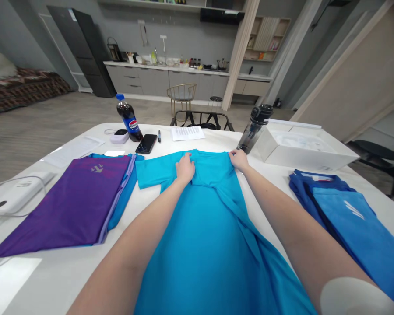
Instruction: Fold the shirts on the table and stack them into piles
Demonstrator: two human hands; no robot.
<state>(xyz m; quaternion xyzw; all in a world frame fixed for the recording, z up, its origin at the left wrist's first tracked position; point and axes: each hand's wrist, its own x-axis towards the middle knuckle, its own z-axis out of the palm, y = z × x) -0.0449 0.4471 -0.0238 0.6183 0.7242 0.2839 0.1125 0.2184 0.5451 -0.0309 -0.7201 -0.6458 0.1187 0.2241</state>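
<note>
A turquoise T-shirt (200, 236) lies spread lengthwise on the white table (131, 262), its lower part running toward me out of the picture. One short sleeve extends to the left; the right side is folded over itself in creases. My left hand (185, 168) is closed on the fabric near the collar, fingers bent down into it. At the shirt's far right shoulder edge, my right hand (239, 159) pinches the cloth between thumb and fingers.
Left stands a folded pile topped by a purple shirt (75, 205), beside a white device (16, 197). Folded blue shirts (348, 210) lie right. Behind are a cola bottle (129, 118), phone (146, 143), pen (159, 136), paper (188, 133), dark tumbler (254, 129) and white box (305, 144).
</note>
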